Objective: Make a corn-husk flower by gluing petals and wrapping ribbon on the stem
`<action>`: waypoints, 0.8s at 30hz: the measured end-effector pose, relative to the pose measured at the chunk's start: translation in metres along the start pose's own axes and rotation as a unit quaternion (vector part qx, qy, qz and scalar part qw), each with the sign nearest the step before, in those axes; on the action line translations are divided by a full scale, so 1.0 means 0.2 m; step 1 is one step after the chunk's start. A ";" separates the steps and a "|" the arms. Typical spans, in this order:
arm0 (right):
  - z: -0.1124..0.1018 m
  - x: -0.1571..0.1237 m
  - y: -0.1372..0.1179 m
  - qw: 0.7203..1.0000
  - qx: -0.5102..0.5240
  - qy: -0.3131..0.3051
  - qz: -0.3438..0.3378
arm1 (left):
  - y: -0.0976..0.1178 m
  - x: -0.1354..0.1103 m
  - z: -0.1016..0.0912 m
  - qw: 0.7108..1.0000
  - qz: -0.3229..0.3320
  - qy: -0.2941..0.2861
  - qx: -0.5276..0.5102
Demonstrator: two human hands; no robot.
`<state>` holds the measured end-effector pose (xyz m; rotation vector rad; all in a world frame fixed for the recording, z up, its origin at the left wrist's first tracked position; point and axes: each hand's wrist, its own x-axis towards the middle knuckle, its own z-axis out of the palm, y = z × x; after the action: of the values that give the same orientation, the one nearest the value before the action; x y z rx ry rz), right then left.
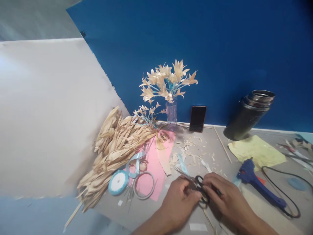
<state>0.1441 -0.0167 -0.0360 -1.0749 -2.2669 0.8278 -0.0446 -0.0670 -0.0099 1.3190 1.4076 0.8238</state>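
Observation:
My right hand [227,199] grips the black handles of a pair of scissors [197,184] low at the centre of the table. The blades point left and away. My left hand [179,202] is curled right beside the scissors with its fingertips pinched at the blades; what it holds is hidden. Husk scraps [189,151] lie scattered just beyond the hands. A pale blue ribbon strip [183,164] lies near the blade tips.
A pile of dried husks [114,150] lies left, with a blue ribbon spool [118,182], a ring [144,185] and pink paper [153,168]. A vase of husk flowers [171,112], a phone [197,118] and a dark flask [248,116] stand behind. A blue glue gun [259,186] lies right.

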 end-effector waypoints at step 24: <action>-0.12 0.03 0.14 0.891 0.348 0.082 0.280 | 0.03 0.04 -0.15 0.982 0.038 0.082 0.163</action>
<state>0.1706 0.0107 -0.0376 -1.3609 -1.3117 1.5525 -0.0707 -0.0532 0.0015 1.5908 1.6847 0.7889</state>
